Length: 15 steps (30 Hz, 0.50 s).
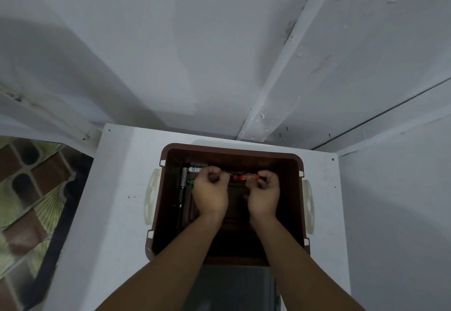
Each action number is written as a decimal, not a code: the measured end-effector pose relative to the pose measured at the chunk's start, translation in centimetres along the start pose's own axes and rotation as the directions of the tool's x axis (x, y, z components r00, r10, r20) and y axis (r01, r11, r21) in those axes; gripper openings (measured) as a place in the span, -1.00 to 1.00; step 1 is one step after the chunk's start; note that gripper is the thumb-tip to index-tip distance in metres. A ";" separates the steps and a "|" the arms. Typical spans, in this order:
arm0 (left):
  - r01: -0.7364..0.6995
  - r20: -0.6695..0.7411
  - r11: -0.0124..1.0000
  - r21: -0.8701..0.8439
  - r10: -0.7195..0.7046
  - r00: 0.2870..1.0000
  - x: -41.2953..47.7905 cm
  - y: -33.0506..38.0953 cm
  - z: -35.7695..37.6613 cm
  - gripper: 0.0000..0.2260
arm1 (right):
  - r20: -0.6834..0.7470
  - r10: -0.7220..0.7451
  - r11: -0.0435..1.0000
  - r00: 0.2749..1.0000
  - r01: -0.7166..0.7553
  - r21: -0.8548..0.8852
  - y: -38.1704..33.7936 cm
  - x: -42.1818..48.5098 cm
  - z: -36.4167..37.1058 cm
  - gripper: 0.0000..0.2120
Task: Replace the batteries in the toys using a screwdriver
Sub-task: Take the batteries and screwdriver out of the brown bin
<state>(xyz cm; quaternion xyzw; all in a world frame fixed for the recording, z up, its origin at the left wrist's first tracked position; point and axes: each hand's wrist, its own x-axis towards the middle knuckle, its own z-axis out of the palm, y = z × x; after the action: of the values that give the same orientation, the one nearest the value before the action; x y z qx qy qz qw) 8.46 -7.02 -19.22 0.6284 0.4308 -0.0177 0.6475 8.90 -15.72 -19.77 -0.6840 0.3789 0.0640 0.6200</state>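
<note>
Down inside brown bin [231,150]; slim orange-red battery [246,177] between both hands [211,190] [264,192]

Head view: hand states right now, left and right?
Left hand: curled, appears to pinch the dark end of the orange object.
Right hand: curled round the orange object's other end.
</note>
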 end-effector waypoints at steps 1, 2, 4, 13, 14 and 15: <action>0.005 -0.003 1.000 -0.017 -0.005 1.000 -0.1 0.3 -0.6 -0.83 | 0.034 -0.001 1.000 0.999 0.000 0.018 -0.2 -0.1 -0.1 -0.72; 0.002 -0.009 1.000 -0.029 -0.002 1.000 -0.2 0.5 -1.2 -0.85 | 0.061 -0.002 1.000 0.998 0.001 0.026 -0.3 -0.2 -0.3 -0.72; 0.015 -0.004 0.999 -0.041 -0.015 1.000 -0.4 0.8 -2.2 -0.87 | 0.105 0.013 0.999 0.994 -0.017 0.036 -0.6 -0.2 -0.5 -0.72; 0.180 0.011 0.976 -0.123 -0.180 0.984 -0.6 1.3 -4.5 -0.84 | 0.350 -0.005 0.976 0.937 0.081 -0.203 -1.7 -0.9 1.2 -0.72; 0.186 0.020 0.973 -0.134 -0.185 0.982 -0.6 1.4 -4.7 -0.83 | 0.379 -0.066 0.946 0.923 0.179 -0.270 -1.5 -0.9 1.5 -0.72; 0.192 0.033 0.971 -0.140 -0.189 0.981 -0.6 1.5 -4.9 -0.83 | 0.412 -0.126 0.898 0.902 0.280 -0.338 -1.4 -1.1 1.7 -0.73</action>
<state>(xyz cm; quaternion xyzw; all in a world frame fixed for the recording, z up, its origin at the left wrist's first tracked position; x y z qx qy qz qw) 6.28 -2.98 -16.89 0.5359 0.4831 -0.0549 0.6902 9.63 -13.78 -18.47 -0.8042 0.1563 0.2028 0.5364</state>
